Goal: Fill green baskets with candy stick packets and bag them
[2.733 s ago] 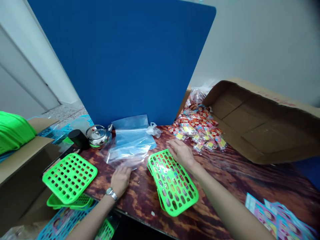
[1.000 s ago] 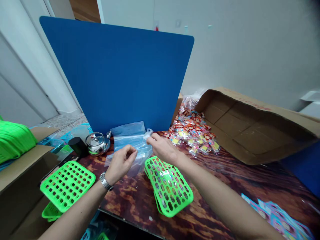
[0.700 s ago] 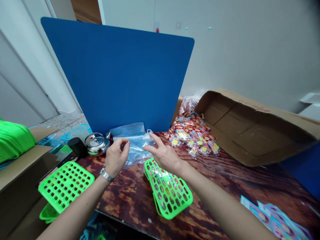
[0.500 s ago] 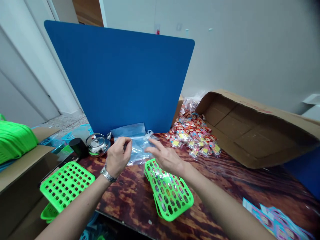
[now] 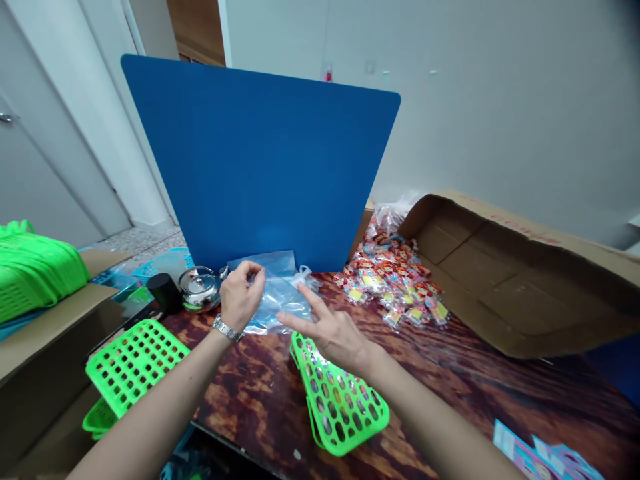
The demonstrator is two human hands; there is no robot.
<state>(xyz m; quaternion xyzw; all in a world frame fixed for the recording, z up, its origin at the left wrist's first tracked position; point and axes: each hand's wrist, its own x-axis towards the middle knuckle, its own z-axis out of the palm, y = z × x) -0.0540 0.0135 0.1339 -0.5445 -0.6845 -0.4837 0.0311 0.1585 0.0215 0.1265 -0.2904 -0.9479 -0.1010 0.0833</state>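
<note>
My left hand point(image 5: 241, 293), with a metal watch point(image 5: 227, 328) at its wrist, is closed in a curl at the left side of some clear plastic bags point(image 5: 283, 303). Whatever its fingers may pinch is hidden. My right hand point(image 5: 334, 331) hovers at the bags' near right side, thumb and fingers apart, holding nothing. Below that hand lies a bright green plastic basket point(image 5: 345, 400) with oval holes, bottom side up, and colourful contents show through the holes. A second green basket point(image 5: 134, 363) with square holes is tilted beside my left forearm.
A blue board point(image 5: 270, 167) stands upright behind the bags. Small wrapped packets point(image 5: 393, 273) are heaped beside an open cardboard box point(image 5: 465, 267). A steel kettle point(image 5: 200, 290) and black cup point(image 5: 164, 293) stand left. Stacked green baskets point(image 5: 40, 270) and printed cards point(image 5: 537, 457) flank the table point(image 5: 260, 407).
My right hand has turned slightly, its fingers spreading wider and dipping toward the bags. My left hand stays curled, a little nearer the bags' upper edge. The whole view has shifted slightly.
</note>
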